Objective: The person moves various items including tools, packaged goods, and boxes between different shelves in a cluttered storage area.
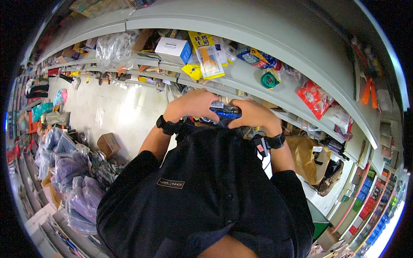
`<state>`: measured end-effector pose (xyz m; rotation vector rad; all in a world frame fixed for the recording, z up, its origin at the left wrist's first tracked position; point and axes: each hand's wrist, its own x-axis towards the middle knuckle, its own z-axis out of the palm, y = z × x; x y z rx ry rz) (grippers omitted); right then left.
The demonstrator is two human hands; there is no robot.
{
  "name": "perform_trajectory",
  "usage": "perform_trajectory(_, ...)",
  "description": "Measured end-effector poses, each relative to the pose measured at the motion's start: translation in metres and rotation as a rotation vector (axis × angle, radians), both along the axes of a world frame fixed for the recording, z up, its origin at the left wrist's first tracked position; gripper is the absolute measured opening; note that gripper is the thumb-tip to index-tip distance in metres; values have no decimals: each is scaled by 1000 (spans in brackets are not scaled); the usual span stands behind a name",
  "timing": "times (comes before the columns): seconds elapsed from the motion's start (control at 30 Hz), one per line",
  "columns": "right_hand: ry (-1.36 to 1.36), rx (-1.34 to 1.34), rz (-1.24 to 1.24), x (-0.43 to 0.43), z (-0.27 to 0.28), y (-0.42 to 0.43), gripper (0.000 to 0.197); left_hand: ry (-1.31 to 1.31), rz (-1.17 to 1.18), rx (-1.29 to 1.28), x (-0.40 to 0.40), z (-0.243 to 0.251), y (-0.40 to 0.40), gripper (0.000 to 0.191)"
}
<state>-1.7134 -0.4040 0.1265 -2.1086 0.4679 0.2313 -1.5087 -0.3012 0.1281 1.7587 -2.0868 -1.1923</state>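
Both of my hands hold a blue and black packaged item (226,111) with clear wrapping, close to my chest beside the shelf. My left hand (195,104) grips its left end, and my right hand (250,113) grips its right end. What kind of item it is, I cannot tell. Above my hands, on a grey metal shelf, lie a yellow-topped packet with an orange brush (208,58), a white and blue box (173,50), a green tape measure (269,80) and a red packet (313,96).
Grey shelf edges (206,24) curve above and right of my hands. Plastic-wrapped bundles (75,187) and a cardboard box (108,144) stand on the floor at left. At right is a brown paper bag (305,154), near stocked shelves (367,196).
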Motion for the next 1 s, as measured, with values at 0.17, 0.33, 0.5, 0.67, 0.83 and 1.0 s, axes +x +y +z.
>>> perform_trajectory(0.17, 92, 84, 110, -16, -41, -16, 69, 49, 97, -27, -4, -9, 7, 51)
perform_trajectory(0.33, 107, 13, 16, -16, -55, -10, 69, -96, 159, -63, 0, -18, 13, 55)
perform_trajectory(0.5, 67, 19, -171, 1, -42, -24, 57, -196, 423, -527, 7, -23, 30, 50)
perform_trajectory(0.67, -92, -172, -472, 38, -4, -86, 74, -171, 689, -546, 41, -10, 66, 48)
perform_trajectory(0.83, -334, -479, -742, 70, -66, -181, 62, -130, 880, -299, 58, -21, 131, 58)
perform_trajectory(1.0, -302, -669, -832, 119, -98, -224, 61, -57, 1082, -141, 48, -40, 182, 76)
